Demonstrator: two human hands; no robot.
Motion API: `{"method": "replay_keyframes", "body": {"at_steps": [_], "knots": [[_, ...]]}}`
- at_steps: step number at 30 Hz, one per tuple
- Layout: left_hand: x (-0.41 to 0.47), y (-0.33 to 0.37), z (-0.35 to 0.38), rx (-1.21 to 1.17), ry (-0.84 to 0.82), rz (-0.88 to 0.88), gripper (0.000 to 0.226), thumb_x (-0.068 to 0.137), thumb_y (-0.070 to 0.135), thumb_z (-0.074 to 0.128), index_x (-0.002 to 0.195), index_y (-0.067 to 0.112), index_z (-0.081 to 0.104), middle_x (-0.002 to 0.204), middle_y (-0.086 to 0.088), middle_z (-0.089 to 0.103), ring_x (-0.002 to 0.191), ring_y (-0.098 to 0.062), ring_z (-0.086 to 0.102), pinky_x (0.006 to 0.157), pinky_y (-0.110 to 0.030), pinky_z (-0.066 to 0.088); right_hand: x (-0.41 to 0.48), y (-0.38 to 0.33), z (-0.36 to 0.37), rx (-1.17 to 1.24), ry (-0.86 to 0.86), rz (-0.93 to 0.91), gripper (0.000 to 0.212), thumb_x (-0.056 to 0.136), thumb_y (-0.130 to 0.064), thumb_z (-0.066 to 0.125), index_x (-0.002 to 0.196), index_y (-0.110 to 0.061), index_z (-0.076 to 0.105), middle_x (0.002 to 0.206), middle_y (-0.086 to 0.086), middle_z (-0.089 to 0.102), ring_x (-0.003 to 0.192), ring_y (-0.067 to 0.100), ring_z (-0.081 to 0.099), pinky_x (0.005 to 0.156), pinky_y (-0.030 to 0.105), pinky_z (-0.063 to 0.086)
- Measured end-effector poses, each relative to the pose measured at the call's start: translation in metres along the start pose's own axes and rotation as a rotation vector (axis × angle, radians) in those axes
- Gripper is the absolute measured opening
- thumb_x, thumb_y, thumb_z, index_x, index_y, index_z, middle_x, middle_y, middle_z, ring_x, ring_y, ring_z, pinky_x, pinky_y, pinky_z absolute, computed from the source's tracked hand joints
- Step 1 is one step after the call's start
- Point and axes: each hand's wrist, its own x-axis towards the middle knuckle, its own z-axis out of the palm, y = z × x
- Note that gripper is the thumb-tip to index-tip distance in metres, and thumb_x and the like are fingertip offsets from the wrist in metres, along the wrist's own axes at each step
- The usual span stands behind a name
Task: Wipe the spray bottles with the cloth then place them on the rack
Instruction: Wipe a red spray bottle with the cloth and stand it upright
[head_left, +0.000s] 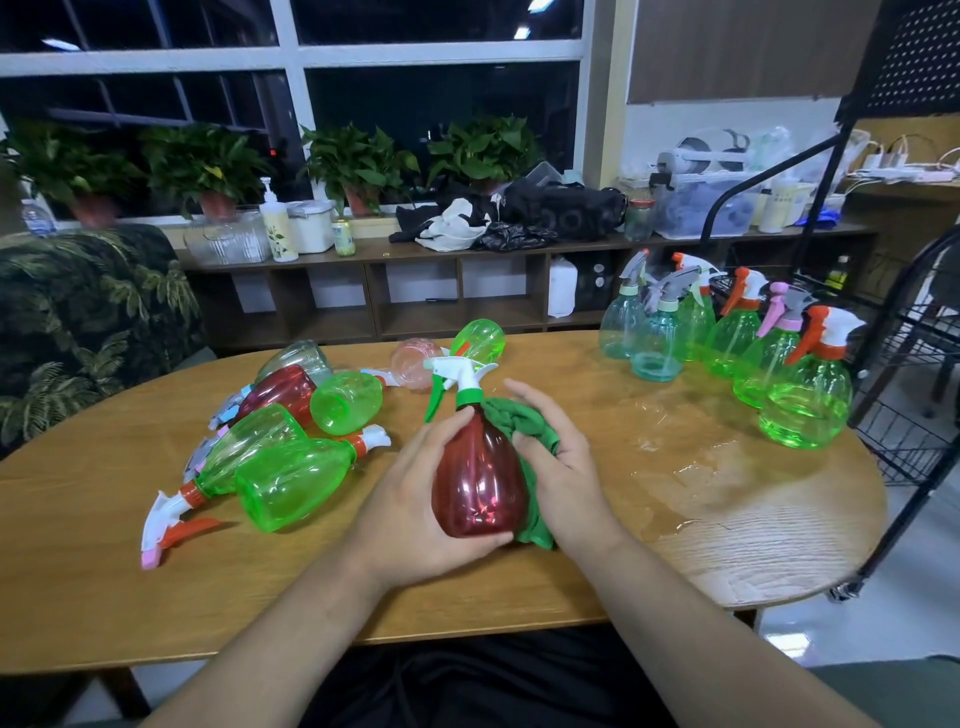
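Centrally, the left hand grips the belly of a red spray bottle from the left and beneath, thumb along its front, holding it nearly upright over the near edge of the table. The right hand holds a green cloth pressed to the bottle's right side, fingers curved over the fabric. Toward the left edge, toppled bottles lie heaped together. Along the far right edge, upright bottles stand in a row, with a wet patch before them. A black wire rack stands just beside the right edge.
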Motion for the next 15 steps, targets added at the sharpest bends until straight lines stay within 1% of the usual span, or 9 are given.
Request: {"method": "replay_keyframes", "body": {"at_steps": [3,5,6,8,9,11,12,15], "knots": [[-0.001,0.004,-0.002,-0.073,-0.017,-0.025,0.122,0.061,0.053,0.102,0.161,0.032,0.036,0.153,0.02,0.052,0.139,-0.005,0.054,0.116,-0.026,0.044,0.003,-0.002,-0.002,0.139,0.042,0.103,0.05,0.104,0.007,0.055,0.138,-0.028,0.065,0.136,0.017,0.067,0.118,0.037,0.069,0.098,0.051,0.059],[-0.001,0.003,-0.001,-0.124,-0.037,-0.032,0.122,0.061,0.049,0.103,0.161,0.034,0.034,0.153,0.023,0.051,0.14,-0.004,0.054,0.116,-0.024,0.042,0.004,-0.005,-0.002,0.181,0.063,0.149,0.043,0.103,0.008,0.055,0.132,-0.022,0.068,0.131,0.02,0.069,0.111,0.038,0.071,0.093,0.052,0.06],[-0.001,0.002,0.0,-0.137,-0.052,-0.039,0.122,0.062,0.05,0.103,0.161,0.035,0.033,0.153,0.021,0.051,0.141,-0.005,0.053,0.117,-0.025,0.042,0.004,-0.006,-0.003,0.183,0.075,0.166,0.04,0.103,0.008,0.055,0.128,-0.019,0.069,0.128,0.019,0.071,0.109,0.039,0.071,0.093,0.054,0.061],[0.001,0.0,0.0,-0.132,-0.079,-0.061,0.124,0.061,0.056,0.101,0.161,0.042,0.028,0.155,0.019,0.048,0.143,-0.006,0.05,0.12,-0.03,0.041,0.004,-0.006,-0.003,0.136,0.1,0.174,0.035,0.103,0.007,0.055,0.123,-0.016,0.072,0.124,0.014,0.074,0.114,0.042,0.071,0.098,0.06,0.06],[0.001,-0.001,0.001,-0.111,-0.083,-0.067,0.125,0.061,0.06,0.1,0.161,0.045,0.026,0.156,0.02,0.044,0.144,-0.005,0.047,0.121,-0.03,0.039,0.004,-0.005,-0.004,0.112,0.107,0.164,0.035,0.103,0.007,0.054,0.122,-0.016,0.074,0.124,0.012,0.074,0.118,0.042,0.069,0.101,0.062,0.058],[0.001,-0.003,0.002,-0.057,-0.082,-0.058,0.125,0.062,0.063,0.097,0.161,0.048,0.023,0.155,0.025,0.037,0.146,-0.002,0.041,0.123,-0.029,0.036,0.005,-0.003,-0.004,0.082,0.107,0.133,0.041,0.103,0.01,0.052,0.121,-0.017,0.076,0.126,0.009,0.075,0.122,0.037,0.068,0.106,0.061,0.055],[0.0,-0.004,0.003,-0.044,-0.081,-0.052,0.124,0.063,0.062,0.097,0.162,0.047,0.023,0.155,0.025,0.037,0.147,-0.002,0.04,0.124,-0.031,0.036,0.004,-0.002,-0.003,0.054,0.096,0.112,0.044,0.102,0.012,0.051,0.123,-0.017,0.077,0.128,0.008,0.074,0.124,0.033,0.068,0.109,0.059,0.054],[0.0,-0.008,0.005,-0.053,-0.067,-0.051,0.124,0.064,0.057,0.099,0.162,0.041,0.025,0.155,0.015,0.046,0.145,-0.009,0.047,0.12,-0.041,0.043,0.004,0.003,-0.002,-0.06,0.048,0.016,0.049,0.1,0.016,0.05,0.124,-0.015,0.078,0.133,0.006,0.07,0.131,0.025,0.064,0.116,0.052,0.049]]}}
